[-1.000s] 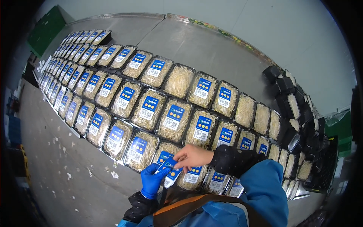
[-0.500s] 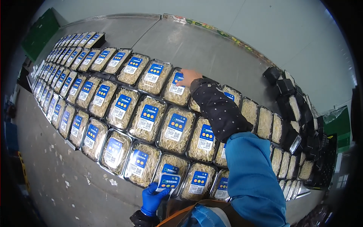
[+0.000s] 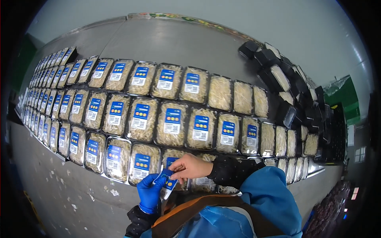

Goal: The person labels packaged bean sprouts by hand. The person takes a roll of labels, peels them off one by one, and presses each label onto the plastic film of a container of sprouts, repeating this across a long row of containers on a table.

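A worker in a blue jacket is standing at the near edge of a long steel worktop (image 3: 178, 43), seen from the head camera, where clear trays of pale sprouts are lying in three rows that are running off toward the far left corner. The left hand (image 3: 150, 193), in a blue glove, is curling shut around a strip of blue-and-white labels (image 3: 168, 183), holding it just off the near edge, in front of the closest tray (image 3: 173, 158). The bare right hand (image 3: 191, 167), coming out of a dark speckled sleeve (image 3: 230, 172), is closing thumb and forefinger on the top of that strip, pinching one label where it meets the gloved fingers (image 3: 156, 183). Most trays toward the left are already wearing a blue label, among them a labelled tray (image 3: 143, 163) just beside the hands. Three bare trays (image 3: 237, 95) are sitting in the back row toward the right end, their sprouts showing through unmarked lids. Beyond them, at the right end of the worktop, black trays (image 3: 278, 75) are piling up in a loose, tilted heap. Below the near edge, a grey floor (image 3: 59, 198) is showing scattered white scraps.
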`<move>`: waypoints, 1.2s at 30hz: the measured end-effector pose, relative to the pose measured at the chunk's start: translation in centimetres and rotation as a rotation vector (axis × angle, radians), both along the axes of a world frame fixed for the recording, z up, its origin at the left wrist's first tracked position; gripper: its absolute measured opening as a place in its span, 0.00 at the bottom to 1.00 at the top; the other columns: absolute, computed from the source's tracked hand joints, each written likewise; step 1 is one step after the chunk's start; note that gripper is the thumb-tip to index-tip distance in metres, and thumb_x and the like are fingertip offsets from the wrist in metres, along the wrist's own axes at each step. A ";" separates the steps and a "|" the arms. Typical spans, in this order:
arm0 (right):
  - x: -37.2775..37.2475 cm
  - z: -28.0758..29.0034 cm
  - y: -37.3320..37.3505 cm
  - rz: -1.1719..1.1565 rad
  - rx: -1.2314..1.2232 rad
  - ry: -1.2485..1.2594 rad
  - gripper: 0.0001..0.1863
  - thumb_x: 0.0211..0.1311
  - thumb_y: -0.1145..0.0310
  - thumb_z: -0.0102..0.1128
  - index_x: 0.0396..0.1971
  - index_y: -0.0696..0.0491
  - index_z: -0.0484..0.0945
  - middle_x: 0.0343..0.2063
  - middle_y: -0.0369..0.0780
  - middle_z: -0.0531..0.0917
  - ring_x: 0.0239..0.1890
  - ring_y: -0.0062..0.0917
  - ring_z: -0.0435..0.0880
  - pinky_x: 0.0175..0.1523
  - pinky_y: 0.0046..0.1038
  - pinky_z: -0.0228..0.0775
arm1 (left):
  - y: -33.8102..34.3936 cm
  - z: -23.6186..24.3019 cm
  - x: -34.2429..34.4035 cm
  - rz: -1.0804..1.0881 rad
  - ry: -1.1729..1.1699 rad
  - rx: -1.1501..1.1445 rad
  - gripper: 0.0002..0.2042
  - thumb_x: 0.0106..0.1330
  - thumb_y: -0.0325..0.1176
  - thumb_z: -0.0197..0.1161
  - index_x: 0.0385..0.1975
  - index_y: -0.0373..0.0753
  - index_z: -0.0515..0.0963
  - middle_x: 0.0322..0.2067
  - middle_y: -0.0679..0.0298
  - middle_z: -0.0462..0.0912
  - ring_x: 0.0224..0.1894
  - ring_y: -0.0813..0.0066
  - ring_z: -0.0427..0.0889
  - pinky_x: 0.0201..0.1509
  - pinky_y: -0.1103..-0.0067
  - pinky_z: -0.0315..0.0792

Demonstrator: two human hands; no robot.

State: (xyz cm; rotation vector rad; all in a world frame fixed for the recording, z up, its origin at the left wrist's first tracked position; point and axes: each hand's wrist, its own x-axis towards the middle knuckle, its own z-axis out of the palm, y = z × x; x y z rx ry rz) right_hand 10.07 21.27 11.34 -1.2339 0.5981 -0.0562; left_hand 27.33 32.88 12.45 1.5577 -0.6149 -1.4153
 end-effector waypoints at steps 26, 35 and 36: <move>-14.9 -6.0 -5.0 0.048 -0.503 0.204 0.25 0.52 0.62 0.64 0.48 0.57 0.71 0.44 0.42 0.78 0.41 0.26 0.78 0.46 0.27 0.70 | 7.9 -0.2 -16.9 -0.008 -0.281 -0.042 0.13 0.59 0.26 0.63 0.44 0.32 0.76 0.37 0.63 0.80 0.38 0.81 0.76 0.42 0.81 0.71; -18.8 -2.8 7.6 -0.197 0.523 -1.311 0.13 0.66 0.65 0.44 0.42 0.58 0.71 0.30 0.40 0.77 0.30 0.25 0.75 0.35 0.24 0.69 | 7.4 -2.1 -19.5 -0.001 -0.047 0.034 0.03 0.54 0.22 0.65 0.28 0.31 0.80 0.25 0.65 0.81 0.28 0.83 0.76 0.35 0.84 0.71; -20.0 -2.2 6.2 -0.129 0.381 -1.131 0.13 0.65 0.64 0.46 0.41 0.58 0.72 0.30 0.40 0.78 0.30 0.25 0.76 0.34 0.24 0.70 | 7.6 -2.5 -19.9 -0.002 -0.009 0.052 0.04 0.53 0.22 0.65 0.28 0.31 0.80 0.24 0.64 0.81 0.27 0.82 0.75 0.34 0.84 0.71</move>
